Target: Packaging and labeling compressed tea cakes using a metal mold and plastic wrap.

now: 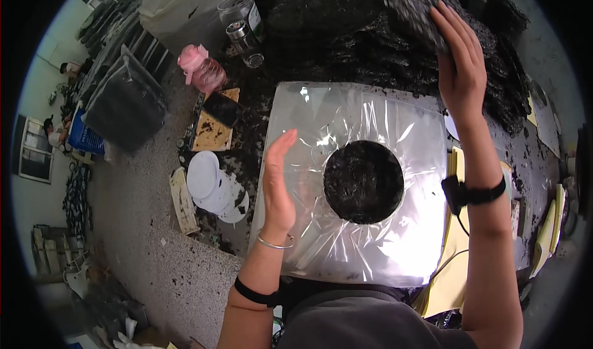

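Note:
In the head view, a round black disc (363, 182) of dark, matted material sits in the middle of a clear plastic sheet (301, 112). The plastic is creased outward all around it and covers a square surface. Left of the disc, my left hand (278, 182) is raised edge-on over the plastic, fingers straight and holding nothing. At the upper right, my right hand (463, 66) grips the edge of a motion-blurred dark fibrous piece (412, 6), resembling dried seaweed. Its thumb side is partly hidden. Behind the plastic lies a large dark heap (324, 48) of similar material.
To the left stand a pink bottle (201, 68), a glass jar (240, 11), a lidded glass bottle (245, 43), a phone (222, 109) and white round discs (204, 175). Yellow sheets (447, 284) lie right. Wrapped black packs (125, 103) and people (55, 133) are farther left.

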Available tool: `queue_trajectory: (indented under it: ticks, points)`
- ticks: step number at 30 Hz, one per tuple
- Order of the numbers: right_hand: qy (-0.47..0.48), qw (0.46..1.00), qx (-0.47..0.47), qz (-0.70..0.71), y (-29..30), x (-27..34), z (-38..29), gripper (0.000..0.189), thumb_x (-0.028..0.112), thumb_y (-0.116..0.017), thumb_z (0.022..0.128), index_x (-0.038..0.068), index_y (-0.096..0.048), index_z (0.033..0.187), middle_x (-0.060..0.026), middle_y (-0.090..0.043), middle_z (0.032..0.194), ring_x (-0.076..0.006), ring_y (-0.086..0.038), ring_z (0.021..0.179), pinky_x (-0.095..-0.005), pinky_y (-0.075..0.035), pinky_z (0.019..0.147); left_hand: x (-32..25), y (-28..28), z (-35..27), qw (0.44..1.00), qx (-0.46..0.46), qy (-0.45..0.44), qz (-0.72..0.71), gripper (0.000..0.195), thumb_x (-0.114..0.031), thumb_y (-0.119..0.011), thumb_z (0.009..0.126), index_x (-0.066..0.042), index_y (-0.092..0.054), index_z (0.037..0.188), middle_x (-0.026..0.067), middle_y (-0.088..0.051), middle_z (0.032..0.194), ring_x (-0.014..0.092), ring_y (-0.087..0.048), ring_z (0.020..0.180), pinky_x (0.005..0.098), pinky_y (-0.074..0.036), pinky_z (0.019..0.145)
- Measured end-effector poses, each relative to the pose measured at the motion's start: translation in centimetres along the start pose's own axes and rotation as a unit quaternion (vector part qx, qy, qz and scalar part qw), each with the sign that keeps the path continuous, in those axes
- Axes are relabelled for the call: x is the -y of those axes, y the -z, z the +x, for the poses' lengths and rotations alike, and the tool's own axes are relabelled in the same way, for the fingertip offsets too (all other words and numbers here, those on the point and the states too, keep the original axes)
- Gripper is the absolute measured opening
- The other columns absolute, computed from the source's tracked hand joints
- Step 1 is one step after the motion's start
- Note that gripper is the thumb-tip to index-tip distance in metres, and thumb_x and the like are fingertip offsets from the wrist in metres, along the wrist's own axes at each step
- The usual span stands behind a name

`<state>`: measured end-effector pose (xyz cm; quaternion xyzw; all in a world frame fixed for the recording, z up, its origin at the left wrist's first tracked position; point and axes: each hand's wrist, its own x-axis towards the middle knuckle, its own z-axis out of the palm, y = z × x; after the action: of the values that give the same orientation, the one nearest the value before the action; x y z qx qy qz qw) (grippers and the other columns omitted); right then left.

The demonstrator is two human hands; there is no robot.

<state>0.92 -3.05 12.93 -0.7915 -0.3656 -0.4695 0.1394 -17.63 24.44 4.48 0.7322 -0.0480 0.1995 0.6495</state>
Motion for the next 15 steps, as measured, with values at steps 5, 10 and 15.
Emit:
queue_trajectory:
  ticks: [5,10,15]
  points:
    - [-0.090,0.957,0.251,0.115,8.4,15.1,-15.8,0.048,0.004,-0.063,0.084,0.015,-0.069,0.130,-0.0109,-0.063,0.139,-0.0306,-0.057,0.131,-0.0470,-0.042,0.112,0.2,0.8,-3.0,0.999,0.013,0.026,0.028,0.069,-0.049,-0.013,0.111,0.001,-0.040,0.149,0.0202,-0.045,0.153,0.033,-0.041,0.144,0.0451,-0.025,0.122]
    - [-0.131,0.930,0.312,0.146,9.5,17.2,-16.5,0.056,0.002,-0.062,0.081,0.014,-0.064,0.135,-0.0127,-0.057,0.145,-0.0315,-0.052,0.135,-0.0479,-0.037,0.116,-0.8,-1.9,-2.6,0.933,0.193,-0.132,0.274,0.057,-0.040,-0.041,0.107,-0.005,-0.040,0.152,0.0202,-0.040,0.157,0.037,-0.033,0.148,0.0534,-0.018,0.123]
    - [-0.154,0.884,0.371,0.239,9.2,16.5,-16.3,0.054,0.006,-0.065,0.082,0.008,-0.061,0.135,-0.0165,-0.055,0.144,-0.0346,-0.050,0.135,-0.0484,-0.036,0.116,2.2,-8.2,-1.5,0.813,0.309,-0.206,0.448,0.063,-0.049,-0.047,0.103,-0.026,-0.033,0.160,0.0178,-0.025,0.166,0.044,-0.016,0.153,0.0706,-0.005,0.118]
